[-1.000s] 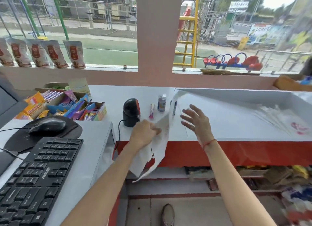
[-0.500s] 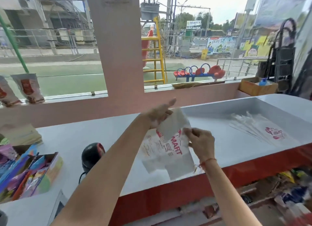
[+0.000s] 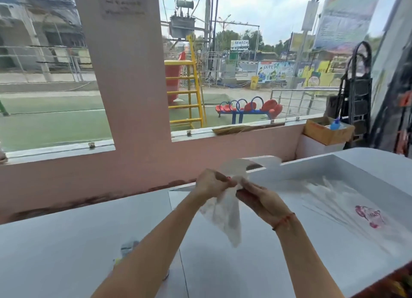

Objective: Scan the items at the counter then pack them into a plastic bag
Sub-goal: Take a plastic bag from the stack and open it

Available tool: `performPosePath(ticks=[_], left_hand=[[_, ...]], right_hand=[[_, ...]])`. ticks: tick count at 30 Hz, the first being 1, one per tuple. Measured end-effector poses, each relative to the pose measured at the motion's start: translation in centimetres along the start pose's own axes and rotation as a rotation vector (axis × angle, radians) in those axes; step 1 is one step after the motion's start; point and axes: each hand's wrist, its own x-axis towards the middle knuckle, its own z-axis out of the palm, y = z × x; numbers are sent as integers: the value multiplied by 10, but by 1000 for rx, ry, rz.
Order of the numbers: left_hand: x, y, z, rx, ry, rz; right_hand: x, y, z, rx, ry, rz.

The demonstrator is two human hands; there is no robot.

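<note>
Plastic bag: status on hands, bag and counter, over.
Left hand and right hand both pinching the plastic bag at its top. Bag hanging above the counter, nothing packed. Spare bags lie right; nothing blocking.

Bare forearms, red string bracelet (image 3: pixel 283 220)

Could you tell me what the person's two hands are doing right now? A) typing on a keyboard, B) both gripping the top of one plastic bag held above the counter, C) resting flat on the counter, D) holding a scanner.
B: the left hand and right hand both pinch the top of the plastic bag, which hangs above the counter.
</note>
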Motion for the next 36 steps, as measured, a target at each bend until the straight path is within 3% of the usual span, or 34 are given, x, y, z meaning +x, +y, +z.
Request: performPosePath(ticks=[4, 9, 13, 15, 17, 22, 26, 29, 32, 36], left_hand=[[30, -10, -3, 146, -16, 73], [55, -25, -12, 150, -33, 71], [83, -54, -51, -96, 130, -77], [93, -70, -66, -60, 203, -108], [98, -77, -68, 182, 200, -32], [97, -66, -43, 488, 117, 586], [103, -59, -57, 482, 156, 625], [106, -54, -75, 438, 66, 687], [106, -39, -87, 335, -50, 555], [108, -31, -103, 304, -8, 303]], right_hand=[[29, 5, -3, 8, 200, 30], [47, 2, -16, -62, 258, 96], [54, -18, -49, 35, 404, 40], [58, -19, -61, 74, 510, 16], [64, -11, -56, -21, 490, 20], [88, 10, -2, -288, 288, 0], [103, 10, 10, -507, 291, -96], [114, 1, 20, -847, 309, -243], [128, -7, 51, -1113, 299, -398], [136, -1, 88, -1273, 312, -690]])
